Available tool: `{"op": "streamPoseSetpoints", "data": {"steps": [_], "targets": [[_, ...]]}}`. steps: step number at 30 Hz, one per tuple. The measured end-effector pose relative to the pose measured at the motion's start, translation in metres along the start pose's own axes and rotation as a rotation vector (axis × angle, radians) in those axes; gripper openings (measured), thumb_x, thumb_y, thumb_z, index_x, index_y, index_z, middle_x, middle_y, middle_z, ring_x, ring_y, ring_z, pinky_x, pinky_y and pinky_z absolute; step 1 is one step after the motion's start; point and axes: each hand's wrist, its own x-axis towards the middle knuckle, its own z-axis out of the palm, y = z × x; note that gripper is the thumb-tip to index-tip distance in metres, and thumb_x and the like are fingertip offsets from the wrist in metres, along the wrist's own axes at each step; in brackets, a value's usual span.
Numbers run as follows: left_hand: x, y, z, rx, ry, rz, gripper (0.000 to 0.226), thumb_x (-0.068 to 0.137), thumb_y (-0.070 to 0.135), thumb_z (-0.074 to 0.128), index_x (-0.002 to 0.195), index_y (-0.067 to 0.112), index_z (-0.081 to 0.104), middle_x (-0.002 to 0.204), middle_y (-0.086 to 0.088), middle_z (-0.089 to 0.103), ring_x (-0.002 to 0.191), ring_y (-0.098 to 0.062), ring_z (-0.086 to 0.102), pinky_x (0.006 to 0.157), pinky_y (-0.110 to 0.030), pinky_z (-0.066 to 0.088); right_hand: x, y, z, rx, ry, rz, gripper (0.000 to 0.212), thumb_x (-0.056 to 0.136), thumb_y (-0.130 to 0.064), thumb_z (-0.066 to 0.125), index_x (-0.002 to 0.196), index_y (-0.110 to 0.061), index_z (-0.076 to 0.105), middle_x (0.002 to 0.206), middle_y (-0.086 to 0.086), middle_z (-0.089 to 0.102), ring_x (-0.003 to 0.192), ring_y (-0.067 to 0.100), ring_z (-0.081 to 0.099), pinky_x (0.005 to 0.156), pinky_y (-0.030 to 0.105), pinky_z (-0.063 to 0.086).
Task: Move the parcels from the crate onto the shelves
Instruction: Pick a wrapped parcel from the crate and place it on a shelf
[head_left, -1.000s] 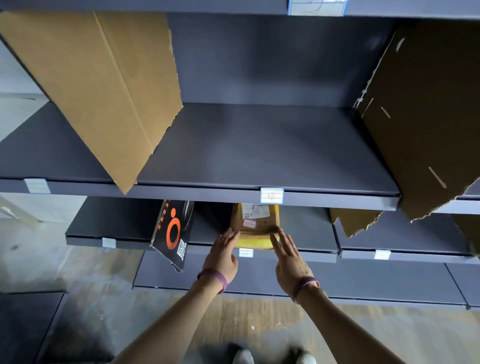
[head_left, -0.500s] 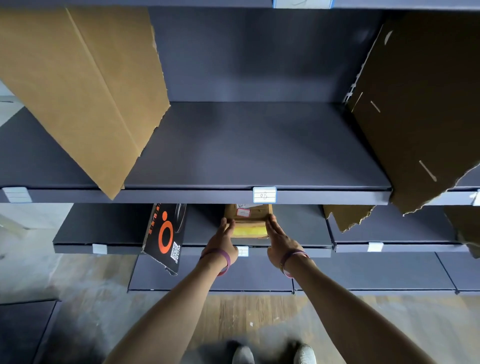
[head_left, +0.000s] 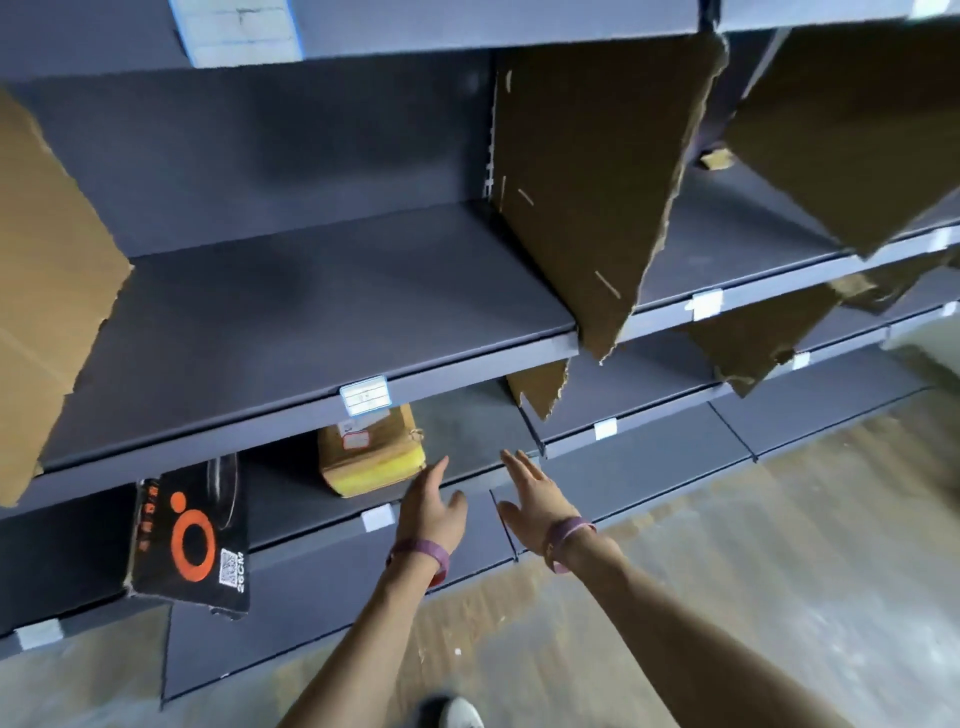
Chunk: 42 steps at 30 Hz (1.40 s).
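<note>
A brown cardboard parcel (head_left: 371, 449) with white labels and a yellow front edge lies on the lower grey shelf (head_left: 467, 431), partly hidden under the shelf above. My left hand (head_left: 434, 506) hovers just right of the parcel with straight fingers and holds nothing. My right hand (head_left: 535, 499) is further right, fingers spread, also empty, in front of the lower shelf's edge. Both wrists carry purple bands. The crate is out of view.
A black box with an orange ring (head_left: 189, 540) leans at the lower shelf's left end. Torn cardboard dividers (head_left: 597, 197) stand on the wide grey middle shelf (head_left: 322, 312), another at the far left (head_left: 47, 291). Wooden floor lies below right, with my shoe at the bottom.
Both hands have let go of the parcel and drawn back to its right. The parcel now rests alone on the lower shelf. My view has swung to the right.
</note>
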Motion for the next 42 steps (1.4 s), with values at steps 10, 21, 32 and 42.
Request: {"op": "streamPoseSetpoints", "data": {"steps": [10,21,32,42], "targets": [[-0.069,0.156,0.18,0.072,-0.373,0.412,0.047,0.091,0.015,0.055,0.137,0.019,0.047,0.142,0.002,0.046,0.132,-0.013,0.041,0.1,-0.017,0.028,-0.124,0.185,-0.113,0.275,0.412,0.285,0.064,0.095,-0.019,0.051,0.151,-0.017,0.02,0.158,0.006,0.019,0.144,0.022,0.022,0.115,0.028,0.022],[-0.194,0.286,0.396,0.17,-0.632,0.689,0.054,0.088,0.021,0.061,0.139,0.02,0.044,0.145,-0.002,0.04,0.137,-0.012,0.031,0.113,-0.031,0.027,-0.281,0.379,-0.214,0.508,0.755,0.427,0.072,0.089,-0.023,0.062,0.149,-0.014,0.025,0.156,0.005,0.025,0.146,0.017,0.018,0.117,0.03,0.018],[-0.205,0.377,0.552,0.273,-0.816,0.739,0.058,0.088,0.027,0.061,0.141,0.02,0.04,0.147,-0.003,0.036,0.139,-0.013,0.028,0.115,-0.033,0.022,-0.335,0.524,-0.285,0.591,0.915,0.596,0.074,0.089,-0.028,0.064,0.15,-0.016,0.024,0.156,0.004,0.024,0.146,0.017,0.017,0.118,0.031,0.018],[-0.167,0.521,0.732,0.297,-1.017,0.836,0.06,0.088,0.033,0.059,0.143,0.027,0.036,0.15,-0.002,0.032,0.141,-0.016,0.023,0.116,-0.037,0.021,-0.321,0.669,-0.421,0.536,1.031,0.787,0.075,0.09,-0.031,0.063,0.15,-0.015,0.021,0.157,0.005,0.023,0.146,0.018,0.018,0.118,0.037,0.02]]}}
